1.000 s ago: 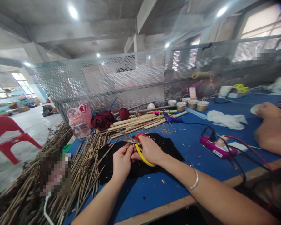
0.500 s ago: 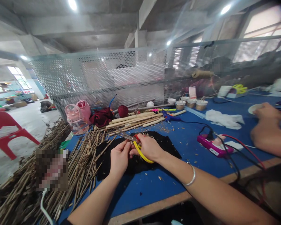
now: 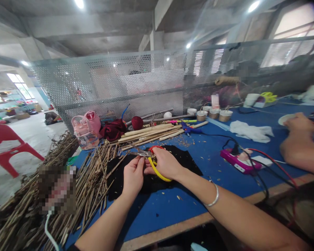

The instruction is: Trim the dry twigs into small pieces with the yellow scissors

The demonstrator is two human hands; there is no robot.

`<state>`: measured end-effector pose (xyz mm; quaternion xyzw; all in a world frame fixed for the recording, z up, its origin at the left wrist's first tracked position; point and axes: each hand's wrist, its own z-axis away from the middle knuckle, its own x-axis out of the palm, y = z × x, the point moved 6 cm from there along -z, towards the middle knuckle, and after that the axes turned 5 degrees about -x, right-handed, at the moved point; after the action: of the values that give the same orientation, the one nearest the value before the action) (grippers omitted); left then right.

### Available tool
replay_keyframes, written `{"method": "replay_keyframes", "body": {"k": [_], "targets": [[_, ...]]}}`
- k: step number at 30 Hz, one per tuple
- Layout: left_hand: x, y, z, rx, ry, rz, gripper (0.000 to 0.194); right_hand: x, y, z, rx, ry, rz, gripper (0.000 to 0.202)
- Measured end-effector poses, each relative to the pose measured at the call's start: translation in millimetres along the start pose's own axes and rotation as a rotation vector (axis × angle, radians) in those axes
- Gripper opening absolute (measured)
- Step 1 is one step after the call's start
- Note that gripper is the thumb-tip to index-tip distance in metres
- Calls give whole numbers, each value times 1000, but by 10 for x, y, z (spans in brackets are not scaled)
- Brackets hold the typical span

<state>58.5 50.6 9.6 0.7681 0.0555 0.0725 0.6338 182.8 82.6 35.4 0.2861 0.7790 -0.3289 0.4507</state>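
Observation:
My right hand is wrapped round a pair of scissors with one yellow and one red handle. The metal blades point left, parted a little, just above my left fingertips. My left hand is closed in a pinch close beside the blades. Whatever sits between its fingers is too small and hidden to name. Beneath both hands lies a black cloth strewn with small pale clippings. Thin dry stalks are heaped to the left, some tips reaching onto the cloth.
Behind the cloth lie pale peeled sticks and a blue glue gun. A purple power strip with cables and a white glove are at right. A pink bottle stands back left. Another person's arm rests at far right.
The scissors' handles have spread, with the red one lifted more into view, and the blades look wider apart. My left hand stays almost in place.

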Motion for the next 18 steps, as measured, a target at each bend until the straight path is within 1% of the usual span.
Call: {"method": "replay_keyframes", "body": {"k": [2,5,8,13,18], "targets": [[11,-4,7,-26,-14,25,31,12,-4,10,-2,4,-31,56],[40,-21,20,-83,-46,57,34,44,5,29,39,-13,-70,54],[64,-21,31,-100,-68,68,36,77,15,41,74,-25,-101,54],[69,0,40,-89,-56,82,39,114,36,32,93,-22,-114,53],[50,-16,45,-147,-9,87,44,111,35,19,108,-58,-67,49]]}}
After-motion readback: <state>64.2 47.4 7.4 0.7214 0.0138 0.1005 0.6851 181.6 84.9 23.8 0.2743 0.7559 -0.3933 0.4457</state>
